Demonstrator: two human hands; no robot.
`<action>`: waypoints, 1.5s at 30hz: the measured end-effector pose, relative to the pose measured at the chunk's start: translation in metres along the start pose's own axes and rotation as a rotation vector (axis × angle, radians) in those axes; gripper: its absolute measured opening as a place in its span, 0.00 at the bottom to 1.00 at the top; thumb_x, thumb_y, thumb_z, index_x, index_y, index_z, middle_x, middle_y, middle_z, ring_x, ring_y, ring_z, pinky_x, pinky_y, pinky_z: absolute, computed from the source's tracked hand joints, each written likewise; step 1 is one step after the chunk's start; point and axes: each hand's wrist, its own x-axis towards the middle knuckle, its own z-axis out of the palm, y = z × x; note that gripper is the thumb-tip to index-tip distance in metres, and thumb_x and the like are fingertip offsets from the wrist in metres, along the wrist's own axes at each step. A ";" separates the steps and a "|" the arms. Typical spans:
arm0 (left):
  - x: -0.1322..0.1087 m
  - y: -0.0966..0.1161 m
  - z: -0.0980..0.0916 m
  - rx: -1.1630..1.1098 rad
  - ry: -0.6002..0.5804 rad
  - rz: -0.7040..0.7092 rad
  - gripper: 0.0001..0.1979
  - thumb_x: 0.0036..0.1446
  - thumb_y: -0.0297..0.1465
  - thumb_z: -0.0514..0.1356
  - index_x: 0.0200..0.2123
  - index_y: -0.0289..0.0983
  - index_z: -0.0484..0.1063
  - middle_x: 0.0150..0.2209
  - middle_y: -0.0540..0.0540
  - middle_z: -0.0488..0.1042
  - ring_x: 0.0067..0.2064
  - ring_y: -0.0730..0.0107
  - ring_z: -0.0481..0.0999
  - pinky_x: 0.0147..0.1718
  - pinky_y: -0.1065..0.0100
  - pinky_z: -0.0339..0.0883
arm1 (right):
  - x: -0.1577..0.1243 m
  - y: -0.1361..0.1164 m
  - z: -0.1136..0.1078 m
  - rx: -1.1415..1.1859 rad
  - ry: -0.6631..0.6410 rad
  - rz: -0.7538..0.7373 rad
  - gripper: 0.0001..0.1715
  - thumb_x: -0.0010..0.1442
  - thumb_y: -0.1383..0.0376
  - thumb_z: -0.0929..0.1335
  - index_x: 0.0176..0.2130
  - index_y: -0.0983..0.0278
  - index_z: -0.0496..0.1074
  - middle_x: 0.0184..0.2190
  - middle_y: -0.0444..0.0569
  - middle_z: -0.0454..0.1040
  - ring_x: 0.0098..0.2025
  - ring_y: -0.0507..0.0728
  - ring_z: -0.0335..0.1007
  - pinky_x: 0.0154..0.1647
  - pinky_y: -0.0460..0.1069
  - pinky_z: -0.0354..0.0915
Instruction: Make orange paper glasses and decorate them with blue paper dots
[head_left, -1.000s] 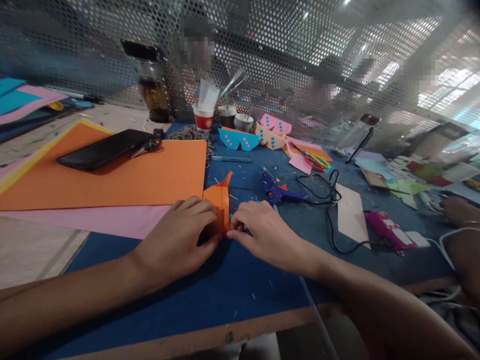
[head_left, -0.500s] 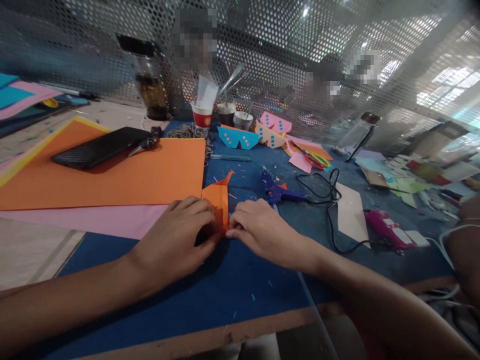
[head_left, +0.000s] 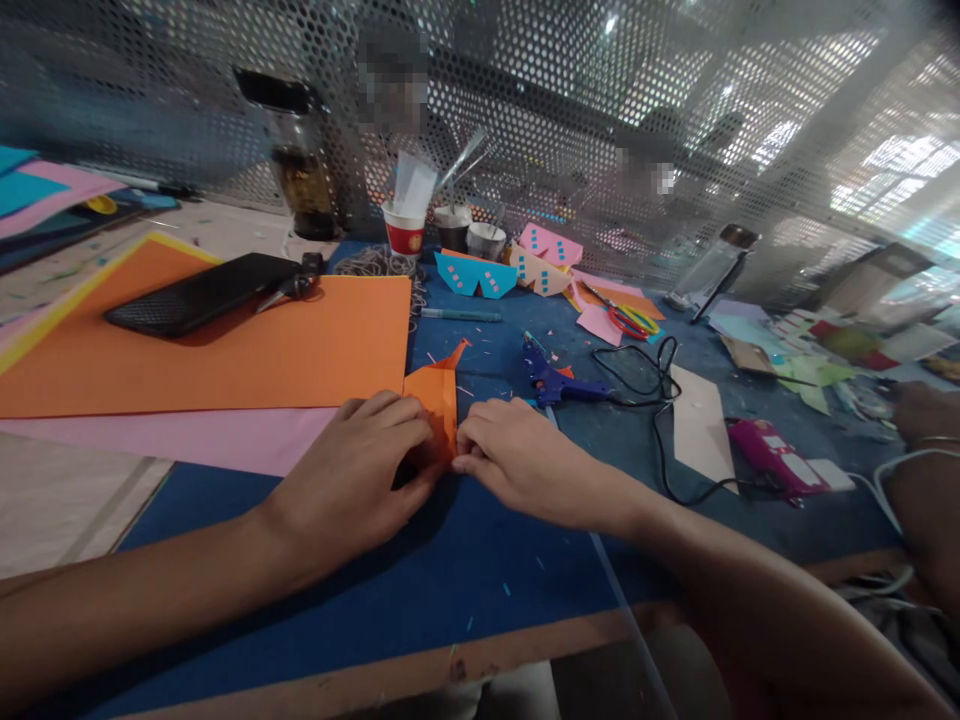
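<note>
A small folded piece of orange paper point(head_left: 442, 393) lies on the blue table top between my hands, its pointed tip sticking up at the far end. My left hand point(head_left: 382, 450) is curled over its left side, fingers closed on it and covering much of the near part. From the right, my right hand point(head_left: 517, 450) pinches the paper's near right edge between thumb and fingers. Just beyond my right hand lies a blue glue gun point(head_left: 559, 385) with a black cord.
Large orange sheets point(head_left: 337, 340) carry a black phone point(head_left: 202, 290) and keys at left. Behind stand a red-and-white paper cup point(head_left: 405, 235) and a blue paper mask point(head_left: 476, 277). Scissors point(head_left: 634, 320) and a magenta power strip point(head_left: 776, 455) lie right. Another person's arm point(head_left: 930, 480) rests far right.
My hands stay almost still on the orange paper. At the far right, the other person's hand has come further into view over the table.
</note>
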 end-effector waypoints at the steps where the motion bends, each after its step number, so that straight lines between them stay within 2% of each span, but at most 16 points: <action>1: 0.000 0.000 0.000 0.004 -0.006 -0.002 0.07 0.66 0.32 0.62 0.33 0.42 0.73 0.37 0.45 0.78 0.44 0.51 0.76 0.42 0.54 0.63 | 0.000 -0.001 0.000 0.004 -0.001 0.018 0.12 0.78 0.61 0.69 0.41 0.65 0.74 0.43 0.50 0.79 0.45 0.59 0.70 0.47 0.54 0.60; 10: 0.002 0.001 -0.001 0.018 -0.047 -0.032 0.08 0.66 0.32 0.62 0.32 0.41 0.72 0.38 0.44 0.78 0.45 0.50 0.75 0.43 0.53 0.64 | 0.007 -0.008 -0.006 0.033 -0.050 0.158 0.11 0.75 0.61 0.72 0.40 0.65 0.75 0.40 0.49 0.81 0.43 0.59 0.73 0.43 0.53 0.56; 20: 0.002 0.001 -0.001 0.037 -0.036 -0.044 0.09 0.66 0.35 0.62 0.31 0.41 0.70 0.36 0.46 0.77 0.43 0.52 0.75 0.41 0.55 0.62 | 0.009 -0.005 -0.011 0.184 -0.067 0.226 0.11 0.72 0.61 0.74 0.37 0.62 0.74 0.34 0.45 0.79 0.37 0.55 0.73 0.36 0.51 0.54; 31: 0.002 0.000 -0.001 0.014 -0.031 -0.059 0.04 0.63 0.32 0.63 0.35 0.42 0.71 0.37 0.46 0.78 0.43 0.52 0.76 0.42 0.54 0.61 | 0.004 -0.006 -0.004 0.247 0.014 0.216 0.09 0.69 0.65 0.73 0.37 0.63 0.72 0.35 0.44 0.77 0.37 0.54 0.69 0.38 0.50 0.54; 42: 0.003 0.001 0.000 0.037 -0.009 -0.048 0.05 0.64 0.33 0.63 0.34 0.42 0.71 0.36 0.47 0.79 0.42 0.52 0.77 0.41 0.55 0.60 | 0.005 -0.014 -0.003 0.193 -0.004 0.237 0.08 0.70 0.67 0.73 0.38 0.63 0.71 0.36 0.45 0.77 0.40 0.56 0.67 0.42 0.52 0.54; 45: 0.003 0.002 0.000 0.037 -0.007 -0.045 0.05 0.63 0.32 0.62 0.34 0.42 0.71 0.36 0.47 0.79 0.42 0.52 0.77 0.41 0.55 0.60 | 0.005 -0.011 -0.003 0.241 -0.003 0.239 0.09 0.69 0.68 0.73 0.37 0.63 0.71 0.35 0.43 0.76 0.38 0.54 0.67 0.40 0.51 0.54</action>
